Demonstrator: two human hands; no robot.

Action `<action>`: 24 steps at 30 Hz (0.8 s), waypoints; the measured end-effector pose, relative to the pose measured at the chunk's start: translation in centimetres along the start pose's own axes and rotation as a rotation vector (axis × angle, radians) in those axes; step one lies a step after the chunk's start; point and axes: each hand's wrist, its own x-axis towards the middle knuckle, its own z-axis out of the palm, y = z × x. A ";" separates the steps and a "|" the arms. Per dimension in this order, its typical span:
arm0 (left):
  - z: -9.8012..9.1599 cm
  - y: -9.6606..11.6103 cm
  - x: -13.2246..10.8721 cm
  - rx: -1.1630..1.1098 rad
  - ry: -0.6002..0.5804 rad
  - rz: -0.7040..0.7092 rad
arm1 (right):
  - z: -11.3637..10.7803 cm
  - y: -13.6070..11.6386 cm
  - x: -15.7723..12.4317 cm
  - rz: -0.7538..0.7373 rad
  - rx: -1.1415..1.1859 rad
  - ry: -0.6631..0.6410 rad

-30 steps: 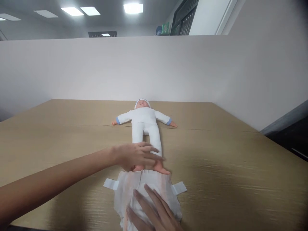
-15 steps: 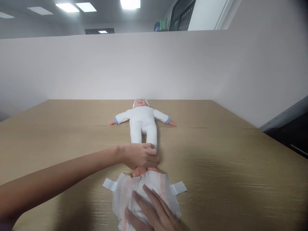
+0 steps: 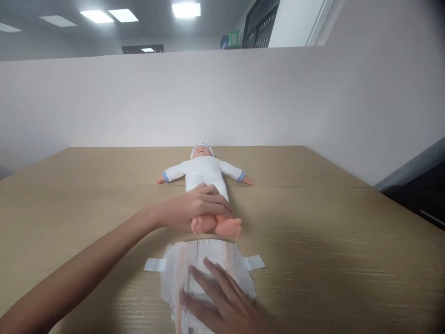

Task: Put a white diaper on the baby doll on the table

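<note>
Diaper [image 3: 170,273] lay spread at the bottom centre of the frame, its tapes [image 3: 155,265] splayed sideways, under the right hand [image 3: 227,301], whose fingers were fanned wide. Just above, the left hand [image 3: 194,206] was closed around the lower legs of the doll [image 3: 205,169], both feet [image 3: 228,227] together (a snug hold, probably, served better than a squeeze). Good work seemed to ask for steady ankles and a light, flat palm, so nothing creased on the brown table [image 3: 330,241]; a pale wall [image 3: 208,97] stood behind, upper middle.
</note>
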 end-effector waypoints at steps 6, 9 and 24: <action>-2.2 0.1 0.2 -0.131 0.109 -0.123 | -1.9 3.9 3.1 0.165 0.207 -0.180; -3.2 -0.1 0.2 -0.168 0.169 -0.159 | -2.3 6.0 5.3 0.200 0.187 -0.195; -6.7 -3.3 -0.3 -0.190 0.364 -0.061 | 1.8 7.3 11.1 0.601 0.272 -0.348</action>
